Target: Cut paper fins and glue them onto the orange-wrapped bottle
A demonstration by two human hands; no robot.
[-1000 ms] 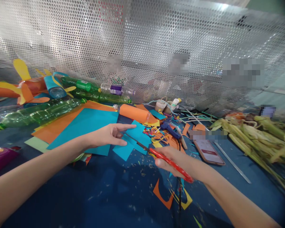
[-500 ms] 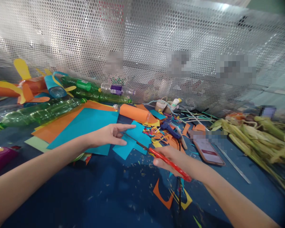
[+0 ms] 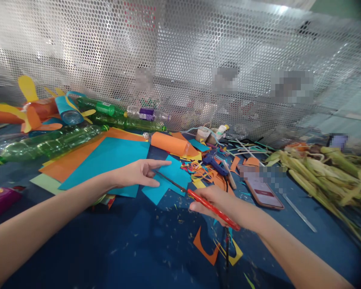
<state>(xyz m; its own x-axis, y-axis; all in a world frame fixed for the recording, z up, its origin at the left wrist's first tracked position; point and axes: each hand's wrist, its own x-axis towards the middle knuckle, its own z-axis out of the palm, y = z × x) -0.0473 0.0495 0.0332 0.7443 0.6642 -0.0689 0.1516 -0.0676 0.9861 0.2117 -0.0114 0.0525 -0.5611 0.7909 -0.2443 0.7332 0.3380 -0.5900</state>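
Note:
My left hand (image 3: pixel 136 173) has its index finger stretched along a small sheet of blue paper (image 3: pixel 156 193), the thumb lower down against it and the other fingers curled. It appears to hold the paper between thumb and fingers, though the contact is partly hidden. My right hand (image 3: pixel 221 202) grips red-handled scissors (image 3: pixel 212 208), whose dark blades lie across the blue paper with the tips close to my left fingers. The blades look nearly together. Below the right hand lie orange (image 3: pixel 206 249) and yellow (image 3: pixel 237 253) paper offcuts.
Larger blue (image 3: pixel 108 160) and orange sheets lie left, beside green bottles (image 3: pixel 54 140). An orange-wrapped bottle (image 3: pixel 170 143), a blue glue gun (image 3: pixel 215 163), paper scraps and a phone (image 3: pixel 263 188) sit beyond my hands. Corn husks (image 3: pixel 325 176) are at right; a perforated metal screen (image 3: pixel 180 52) stands behind.
The scissors and my right hand have shifted slightly left and down. My left hand stays at the blue paper, nearly still.

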